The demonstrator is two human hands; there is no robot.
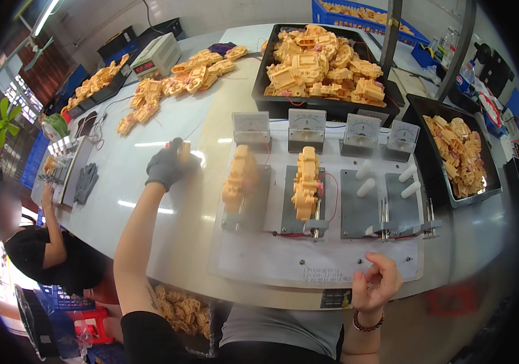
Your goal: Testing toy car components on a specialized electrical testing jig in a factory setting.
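My left hand (168, 166), in a dark grey glove, is over the table left of the test board. Its fingers are closed on a small orange plastic housing (184, 152), mostly hidden by the glove. My right hand (379, 283), bare with a beaded bracelet, hovers at the board's front edge. Its fingers are loosely bent, thumb apart, and nothing shows in them. On the white test board (259, 258), one orange plastic housing (306, 185) sits on the second grey fixture. A blurred orange housing (240, 178) is over the first fixture. The grey fixture (356, 212) further right carries white pegs.
Several analogue meters (307, 130) line the board's back. Behind them a black tray (271, 103) is heaped with orange housings; another black bin (454, 197) stands right. Loose housings (193, 76) lie near a power supply (157, 56). A person (47, 249) works at the left.
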